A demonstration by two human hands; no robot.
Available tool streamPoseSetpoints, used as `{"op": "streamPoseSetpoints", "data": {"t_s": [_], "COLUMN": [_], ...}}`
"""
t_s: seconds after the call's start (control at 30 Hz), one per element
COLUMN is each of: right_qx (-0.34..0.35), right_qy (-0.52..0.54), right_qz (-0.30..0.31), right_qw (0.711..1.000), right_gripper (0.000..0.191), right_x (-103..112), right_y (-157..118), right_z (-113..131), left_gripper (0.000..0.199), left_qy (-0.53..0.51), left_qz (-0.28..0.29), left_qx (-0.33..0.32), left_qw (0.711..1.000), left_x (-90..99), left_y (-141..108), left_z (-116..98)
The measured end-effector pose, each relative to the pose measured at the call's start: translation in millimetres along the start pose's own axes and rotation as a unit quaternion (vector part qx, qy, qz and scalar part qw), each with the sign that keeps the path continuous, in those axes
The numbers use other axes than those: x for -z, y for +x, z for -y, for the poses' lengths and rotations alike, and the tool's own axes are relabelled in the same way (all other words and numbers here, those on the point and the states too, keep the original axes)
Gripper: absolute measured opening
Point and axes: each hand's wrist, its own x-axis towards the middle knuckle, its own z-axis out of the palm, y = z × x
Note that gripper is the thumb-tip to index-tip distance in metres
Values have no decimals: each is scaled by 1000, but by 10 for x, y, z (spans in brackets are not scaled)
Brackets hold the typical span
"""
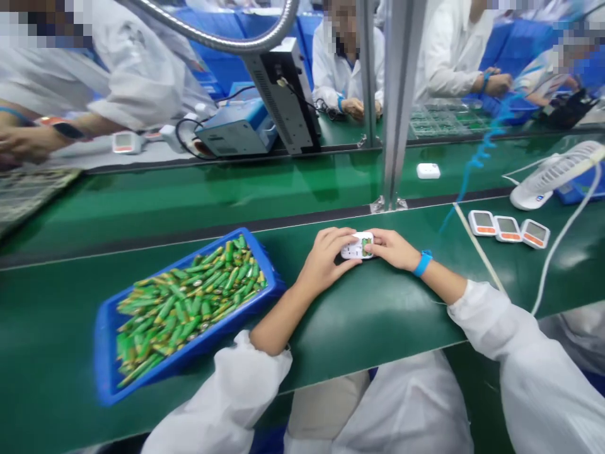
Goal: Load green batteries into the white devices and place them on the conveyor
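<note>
Between my two hands is a small white plastic device (352, 250), its back facing up, with green batteries showing in its compartment. My left hand (327, 255) grips the device's left end, fingers over the top edge and thumb below. At the other end my right hand (393, 248) holds it, with the thumb pressed on the batteries. A blue band circles my right wrist. To the left of my left arm stands a blue bin (104, 353) heaped with green and gold batteries (189, 302).
Three white devices with screens (508, 229) lie to the right, near a white fan (558, 173). A metal post (397, 107) rises behind my hands. Another white device (428, 171) sits on the green belt (212, 195). Co-workers in white coats work across it.
</note>
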Motion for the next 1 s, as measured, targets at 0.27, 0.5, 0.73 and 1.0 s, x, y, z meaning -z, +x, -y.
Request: {"op": "streamPoseSetpoints", "data": {"t_s": [0.27,0.5,0.73,1.0], "right_qx": [103,-63,-134,11], "right_qy": [-319,-546,-608,-553], "right_qz": [-187,-364,-406,-359], "right_qw": [923,752,669,752], "right_gripper": [52,57,65,55], "right_x": [413,1066,1023,1087], "right_y": [-247,-931,-1337,-73], "right_z": [19,-98,-290,-267], "left_gripper": [51,41,33,27], "left_qy": [16,4,-16,-37], "left_qz": [23,24,29,22], "left_qx": [29,45,37,35], "left_qw": [999,999,999,998], "left_x": [-110,-175,-212,-182], "left_y": [-36,-52,-34,-26], "left_z": [96,188,194,98]}}
